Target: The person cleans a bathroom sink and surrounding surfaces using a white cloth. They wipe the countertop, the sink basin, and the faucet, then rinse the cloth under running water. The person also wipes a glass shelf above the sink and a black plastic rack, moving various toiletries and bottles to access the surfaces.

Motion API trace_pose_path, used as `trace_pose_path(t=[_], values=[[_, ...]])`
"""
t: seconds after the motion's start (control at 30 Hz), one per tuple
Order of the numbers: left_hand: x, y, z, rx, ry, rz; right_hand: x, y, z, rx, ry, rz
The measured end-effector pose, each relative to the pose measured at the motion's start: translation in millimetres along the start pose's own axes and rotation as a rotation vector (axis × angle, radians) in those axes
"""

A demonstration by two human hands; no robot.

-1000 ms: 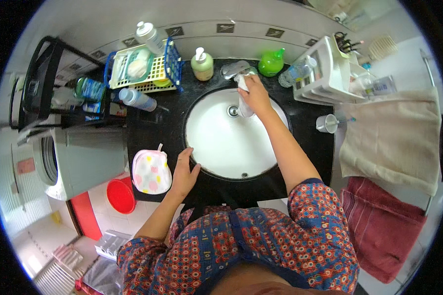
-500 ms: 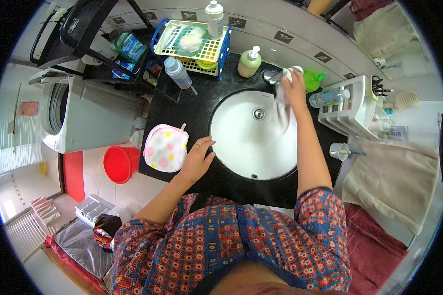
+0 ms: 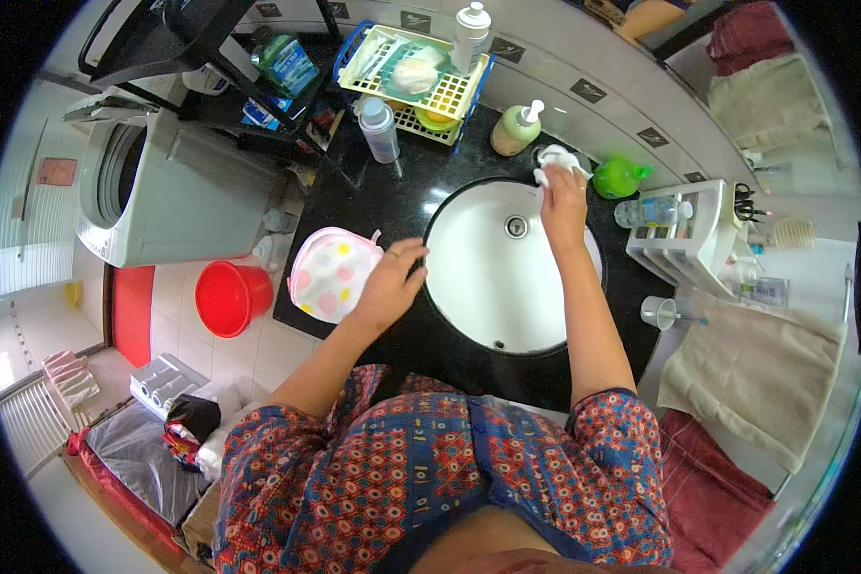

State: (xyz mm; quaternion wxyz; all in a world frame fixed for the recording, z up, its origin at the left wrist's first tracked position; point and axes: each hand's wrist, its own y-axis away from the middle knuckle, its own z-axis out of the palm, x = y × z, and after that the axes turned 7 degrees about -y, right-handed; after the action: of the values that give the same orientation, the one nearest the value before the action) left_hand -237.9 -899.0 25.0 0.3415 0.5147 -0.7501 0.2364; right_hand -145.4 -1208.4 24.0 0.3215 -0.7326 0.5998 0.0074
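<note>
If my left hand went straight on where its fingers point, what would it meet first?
Your left hand would probably meet the white oval washbasin first, at its left rim; whether it would touch or pass above is unclear.

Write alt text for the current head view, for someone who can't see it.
A person's right hand holds a white cloth at the back edge of a white sink set in a black countertop. The left hand is at the sink's left side, beside a spotted pouch. A pump bottle and green bottle flank the cloth.

No legible lettering or numbers anywhere
</note>
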Motion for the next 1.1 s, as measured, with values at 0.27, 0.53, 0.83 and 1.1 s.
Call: trace_pose_path(t=[0.27, 0.53, 0.83, 1.1], values=[[-68.8, 62.6, -50.6, -0.094, -0.678, -0.2, -59.1, 76.5, -19.5, -0.038, -0.709, 0.684], [-127.6, 58.5, -21.9, -0.137, -0.798, -0.293, -109.6, 141.2, -29.4, -0.155, -0.911, 0.963], [-19.0, -11.5, 15.6, -0.004, -0.229, 0.133, -2.6, 152.7, -1.3, 0.409, -1.679, 1.248], [79.3, -240.9, 130.9, -0.416, 1.632, -0.513, 66.1, 140.5, 66.2, 0.459, -2.023, 1.265]])
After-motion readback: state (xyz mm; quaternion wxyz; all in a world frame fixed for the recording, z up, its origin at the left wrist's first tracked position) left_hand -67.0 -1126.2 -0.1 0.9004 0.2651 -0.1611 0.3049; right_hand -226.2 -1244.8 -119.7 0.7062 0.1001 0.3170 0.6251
